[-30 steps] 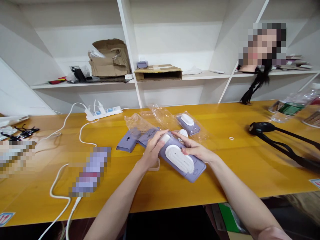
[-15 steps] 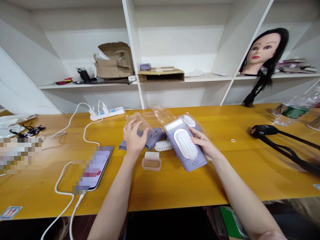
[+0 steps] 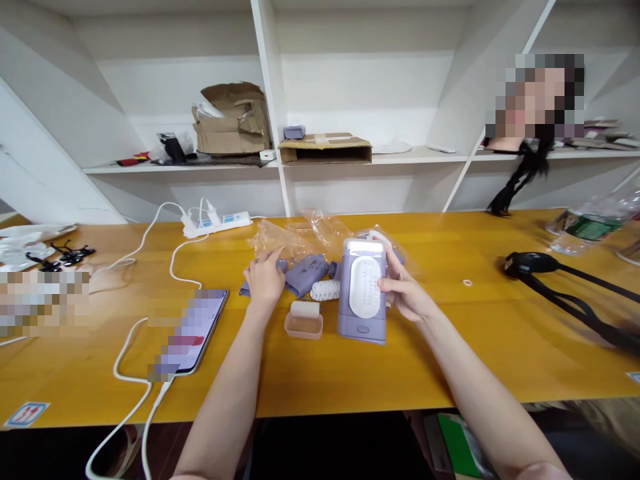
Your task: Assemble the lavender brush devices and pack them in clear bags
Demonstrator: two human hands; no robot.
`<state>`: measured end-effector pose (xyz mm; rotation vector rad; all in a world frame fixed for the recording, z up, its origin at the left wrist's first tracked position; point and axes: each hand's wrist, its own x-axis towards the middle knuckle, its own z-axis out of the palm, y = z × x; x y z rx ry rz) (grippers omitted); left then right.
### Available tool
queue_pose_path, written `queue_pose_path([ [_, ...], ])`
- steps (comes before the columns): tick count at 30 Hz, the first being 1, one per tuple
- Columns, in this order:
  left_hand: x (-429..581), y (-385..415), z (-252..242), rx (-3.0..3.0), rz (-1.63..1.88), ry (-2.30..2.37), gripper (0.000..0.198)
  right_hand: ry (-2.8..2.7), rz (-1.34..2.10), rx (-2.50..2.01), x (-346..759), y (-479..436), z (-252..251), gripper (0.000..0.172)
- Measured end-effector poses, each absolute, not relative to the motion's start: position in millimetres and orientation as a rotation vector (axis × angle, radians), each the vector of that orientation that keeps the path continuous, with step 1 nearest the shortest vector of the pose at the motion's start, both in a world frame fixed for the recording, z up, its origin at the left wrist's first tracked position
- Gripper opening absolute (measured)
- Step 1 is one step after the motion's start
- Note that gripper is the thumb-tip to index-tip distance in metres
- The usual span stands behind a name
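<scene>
My right hand (image 3: 407, 293) grips a purple box-shaped device (image 3: 345, 313) from its right side. It stands nearly upright, with a white strip on top, a white oval bristled panel (image 3: 365, 288) on its front and a small oval button below. My left hand (image 3: 266, 279) is over a purple part (image 3: 244, 289), its fingers curled down onto it; the hand hides most of that part. Next to this hand lie another purple piece (image 3: 306, 275) with dark markings and a white piece with a zigzag edge (image 3: 325, 290). A small translucent pinkish container (image 3: 304, 327) stands nearer to me.
Crumpled clear plastic bags (image 3: 280, 237) lie behind the purple pieces. At left are a phone (image 3: 197, 330) on a white cable and a power strip (image 3: 220, 225). A black strap (image 3: 565, 293), a plastic bottle (image 3: 590, 227) and a small ring (image 3: 467, 283) are at right.
My right hand has turned the purple device from tilted to nearly upright. My left hand has lowered from raised with spread fingers onto a purple part.
</scene>
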<state>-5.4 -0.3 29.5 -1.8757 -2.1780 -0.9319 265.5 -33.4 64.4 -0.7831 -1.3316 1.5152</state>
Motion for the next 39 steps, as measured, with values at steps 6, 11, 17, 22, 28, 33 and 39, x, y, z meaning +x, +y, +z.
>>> queue_pose_path([
  [6, 24.2, -8.6, 29.5, -2.140, -1.020, -1.928, 0.052, -1.150, 1.372, -0.815, 259.9, -28.9, 55.3, 0.055],
  [11, 47.4, -21.8, 28.6, -2.255, -1.002, -1.767, 0.039, -1.109, 1.039, -0.808, 251.5, -31.6, 55.9, 0.064],
  [17, 52.1, -29.9, 33.7, -2.269, -1.259, -1.643, 0.040, -1.124, 0.819, -0.806, 249.8, -28.7, 53.6, 0.067],
  [22, 54.9, -29.1, 33.2, -2.296, -1.446, -1.633, 0.036, -1.225, 0.458, -0.835, 247.0, -33.5, 56.1, 0.067],
  [28, 61.9, -28.9, 31.4, -2.223, -1.952, -1.613, 0.026, -1.223, 0.414, -0.819, 235.7, -44.7, 57.6, 0.067],
  [33, 71.3, -31.4, 23.9, -2.207, -1.989, -1.691, 0.033, -1.222, 0.379, -0.877, 226.4, -50.7, 54.5, 0.072],
  [39, 80.4, -38.3, 21.3, -2.221, -2.071, -1.605, 0.038, -1.244, 0.499, -0.955, 216.6, -53.9, 49.8, 0.070],
])
